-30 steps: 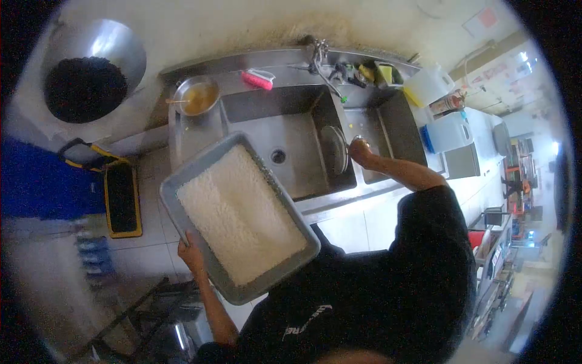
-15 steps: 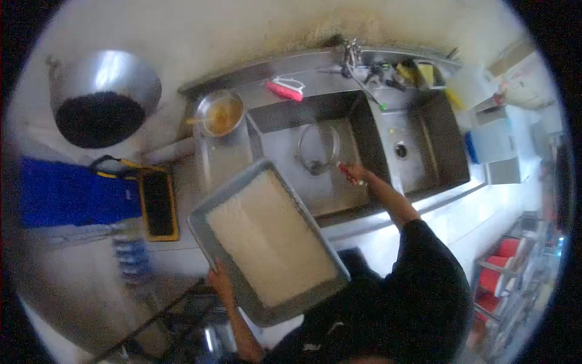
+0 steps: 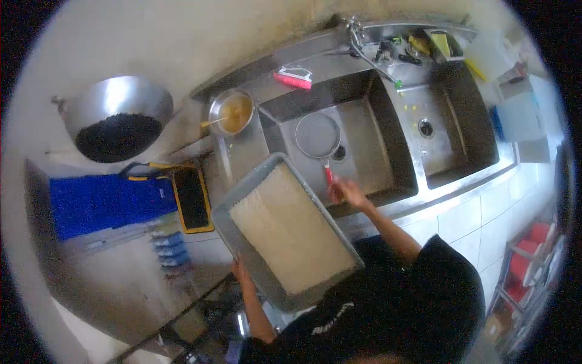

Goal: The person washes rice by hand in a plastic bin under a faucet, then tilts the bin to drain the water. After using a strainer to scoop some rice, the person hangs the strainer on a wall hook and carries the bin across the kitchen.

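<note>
My left hand (image 3: 240,272) is closed on the left edge of a large grey tub (image 3: 223,221), tilted against my body. A thick layer of pale, off-white grain-like material (image 3: 294,227) covers most of the tub's floor. In my right hand (image 3: 348,194), with the fingers closed, is the red handle of a round mesh strainer (image 3: 318,136). The strainer's mesh hangs over the left basin (image 3: 370,158) of a steel sink, beside its drain hole. Between my two hands lies the tub's upper right edge, near the front of the sink.
A metal bowl (image 3: 233,114) with yellowish contents and a utensil stands left of the basin. Behind are a pink brush (image 3: 293,79) and a faucet (image 3: 354,33). Far left are a large metal pot (image 3: 118,97) and a blue surface (image 3: 103,203). Red items sit on a rack (image 3: 515,267) at right.
The view has shifted. The strainer has swung so that its handle now points toward me, with my right hand nearer the tub. My left hand still holds the tub.
</note>
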Demonstrator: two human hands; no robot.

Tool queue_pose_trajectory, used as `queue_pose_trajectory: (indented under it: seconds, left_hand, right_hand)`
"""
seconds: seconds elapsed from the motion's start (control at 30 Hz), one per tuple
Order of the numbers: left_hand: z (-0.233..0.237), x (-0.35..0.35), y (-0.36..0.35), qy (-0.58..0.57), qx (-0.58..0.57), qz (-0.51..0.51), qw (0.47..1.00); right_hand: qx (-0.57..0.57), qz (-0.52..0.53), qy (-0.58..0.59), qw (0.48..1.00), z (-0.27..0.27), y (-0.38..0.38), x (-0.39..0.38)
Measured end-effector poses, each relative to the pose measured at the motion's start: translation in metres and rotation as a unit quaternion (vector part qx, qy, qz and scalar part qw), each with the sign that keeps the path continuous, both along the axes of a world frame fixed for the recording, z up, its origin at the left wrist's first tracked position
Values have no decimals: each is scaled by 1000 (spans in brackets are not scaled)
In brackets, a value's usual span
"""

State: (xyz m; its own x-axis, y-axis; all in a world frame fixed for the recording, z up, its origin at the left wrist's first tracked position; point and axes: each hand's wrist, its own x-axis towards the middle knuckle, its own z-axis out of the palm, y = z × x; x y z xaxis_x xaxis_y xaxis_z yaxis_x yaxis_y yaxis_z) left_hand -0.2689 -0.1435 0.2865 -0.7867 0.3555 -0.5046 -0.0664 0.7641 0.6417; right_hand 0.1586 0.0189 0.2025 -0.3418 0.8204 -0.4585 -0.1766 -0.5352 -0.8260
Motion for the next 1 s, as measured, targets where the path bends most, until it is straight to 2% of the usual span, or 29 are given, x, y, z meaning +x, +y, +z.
queue_pose_trajectory:
  seconds: [0.07,0.1,0.13,0.17,0.2,0.23,0.33,0.37,0.43,0.47,0.53,0.57,0.67,0.7,0.73,0.8,0.87,0.9,0.93,0.97,1.0]
  left_hand:
    - [-68,-47,-20,-8,170,-89,981]
    - [-45,-27,-17,-122,216,-64,967]
    - [1,3,-1,-234,260,-36,936]
    - [24,21,5,-230,251,-54,939]
    - [34,30,11,-223,245,-71,941]
    - [21,26,16,-191,230,-75,951]
    - [-17,25,34,14,219,-160,963]
    - [-13,35,40,10,229,-144,963]
    - [-4,56,62,28,266,-280,922]
    - [-1,68,79,24,282,-264,922]
    - [2,100,106,-22,175,-249,952]
    - [-5,116,119,-30,180,-237,954]
    - [-36,160,154,3,203,-270,941]
    - [-44,173,166,-1,197,-284,938]
    - [-53,183,178,-5,190,-300,935]
    - [-80,205,194,-5,158,-311,937]
    - [-130,225,204,-12,126,-319,939]
    - [-167,233,206,15,144,-366,919]
    - [-173,237,209,28,154,-387,909]
    - [-166,242,211,41,163,-408,897]
    - [-160,246,211,-19,128,-416,900]
  right_hand:
    - [26,80,-27,996,53,-38,-7]
    - [94,56,-99,989,65,-56,-16]
    - [161,35,-168,972,76,-69,-24]
    - [168,60,-182,967,80,-76,-28]
    - [137,-23,-144,980,77,-80,-34]
    - [106,-105,-101,984,72,-82,-35]
    - [149,-98,-162,971,62,-75,-9]
    - [122,-124,-151,973,78,-75,-2]
    - [133,-131,-162,969,81,-72,21]
    - [128,-151,-167,966,86,-64,34]
    - [158,-157,-198,954,96,-50,60]
    - [169,-177,-216,945,101,-45,73]
    - [157,-176,-233,943,119,-26,113]
    - [222,-175,-307,909,128,-21,124]
    - [166,-190,-278,927,133,-17,133]
    - [185,-209,-290,916,164,-13,137]
    - [190,-197,-341,899,169,-10,148]
    - [195,-183,-385,883,172,-9,155]
    - [196,-180,-390,881,169,-9,162]
    - [213,-176,-443,853,164,-10,169]
    - [228,-171,-494,821,156,-12,176]
